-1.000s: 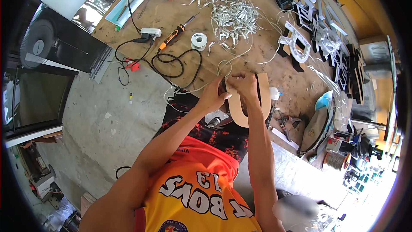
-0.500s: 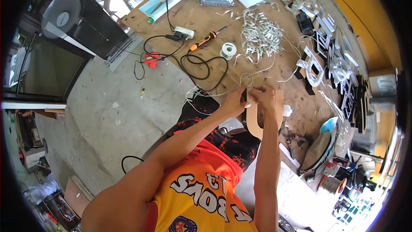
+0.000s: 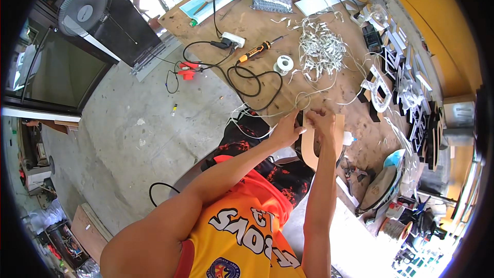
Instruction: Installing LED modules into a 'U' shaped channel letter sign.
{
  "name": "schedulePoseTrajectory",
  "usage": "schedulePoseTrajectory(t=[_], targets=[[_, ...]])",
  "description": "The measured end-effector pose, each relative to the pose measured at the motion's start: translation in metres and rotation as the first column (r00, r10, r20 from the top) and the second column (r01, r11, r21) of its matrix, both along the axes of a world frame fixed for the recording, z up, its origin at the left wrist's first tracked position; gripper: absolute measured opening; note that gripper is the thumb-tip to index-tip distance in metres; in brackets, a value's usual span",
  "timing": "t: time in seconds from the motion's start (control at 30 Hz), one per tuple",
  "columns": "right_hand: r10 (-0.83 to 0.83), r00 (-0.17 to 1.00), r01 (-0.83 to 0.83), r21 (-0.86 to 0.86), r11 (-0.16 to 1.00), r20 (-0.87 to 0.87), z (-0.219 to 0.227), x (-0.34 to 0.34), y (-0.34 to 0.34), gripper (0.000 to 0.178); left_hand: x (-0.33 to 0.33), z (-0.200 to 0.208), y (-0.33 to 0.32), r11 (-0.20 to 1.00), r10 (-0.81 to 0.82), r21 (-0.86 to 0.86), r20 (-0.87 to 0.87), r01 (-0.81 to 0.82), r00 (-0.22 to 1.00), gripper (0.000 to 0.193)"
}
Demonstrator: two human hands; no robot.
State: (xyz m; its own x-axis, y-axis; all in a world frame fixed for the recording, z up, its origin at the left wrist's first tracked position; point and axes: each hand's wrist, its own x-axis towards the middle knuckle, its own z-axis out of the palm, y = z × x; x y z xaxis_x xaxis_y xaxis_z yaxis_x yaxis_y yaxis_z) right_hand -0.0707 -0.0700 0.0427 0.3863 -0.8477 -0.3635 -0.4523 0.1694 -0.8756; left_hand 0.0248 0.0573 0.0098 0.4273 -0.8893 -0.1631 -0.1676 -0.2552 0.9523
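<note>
A tan U-shaped letter piece [image 3: 309,154] with a dark side lies at the near edge of the work table, in front of my body. My left hand [image 3: 288,131] grips the upper end of its left arm, the thumb along the edge. Bent over the same end, my right hand [image 3: 322,123] has its fingers pinched together; what they hold is hidden. Thin white wire [image 3: 303,101] loops just beyond both hands. A small white bottle with a blue tip [image 3: 349,138] is beside the letter's right arm.
On the table are a tangled heap of white LED modules [image 3: 322,49], a solder spool [image 3: 283,65], and an orange-black soldering iron [image 3: 256,51] with its black cord. Letter parts [image 3: 380,90] crowd the right side. A pedestal fan [image 3: 85,10] stands far left.
The whole view has shifted slightly, so things sit a little further right and lower. My hands stay at the same end of the letter, with only slight finger movement.
</note>
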Motion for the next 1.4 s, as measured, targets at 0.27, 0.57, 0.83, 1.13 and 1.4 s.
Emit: schedulePoseTrajectory(t=[0.27, 0.57, 0.83, 1.13, 1.4], targets=[[-0.005, 1.0, 0.004, -0.015, 1.0, -0.016, 0.0, 0.001, 0.001, 0.021, 0.031, -0.01, 0.065, 0.918, 0.351, -0.216, 0.053, -0.333, 0.935, 0.026], [-0.012, 1.0, 0.012, -0.021, 1.0, 0.002, -0.002, 0.0, 0.0, 0.023, 0.09, 0.005, 0.124, 0.873, -0.437, 0.465, 0.617, 0.145, 0.654, 0.057], [-0.022, 1.0, 0.023, -0.022, 1.0, 0.006, -0.007, 0.0, 0.002, 0.025, 0.084, -0.009, 0.109, 0.939, -0.312, 0.324, 0.65, 0.118, 0.693, 0.076], [0.0, 1.0, 0.0, -0.022, 1.0, -0.022, -0.001, -0.001, 0.004, 0.024, 0.084, -0.014, 0.105, 0.915, -0.335, 0.401, 0.696, 0.043, 0.635, 0.063], [-0.136, 0.975, 0.16, -0.13, 0.979, 0.177, -0.015, -0.016, 0.01, 0.034, 0.089, -0.005, 0.107, 0.905, -0.384, 0.416, 0.708, 0.089, 0.593, 0.031]])
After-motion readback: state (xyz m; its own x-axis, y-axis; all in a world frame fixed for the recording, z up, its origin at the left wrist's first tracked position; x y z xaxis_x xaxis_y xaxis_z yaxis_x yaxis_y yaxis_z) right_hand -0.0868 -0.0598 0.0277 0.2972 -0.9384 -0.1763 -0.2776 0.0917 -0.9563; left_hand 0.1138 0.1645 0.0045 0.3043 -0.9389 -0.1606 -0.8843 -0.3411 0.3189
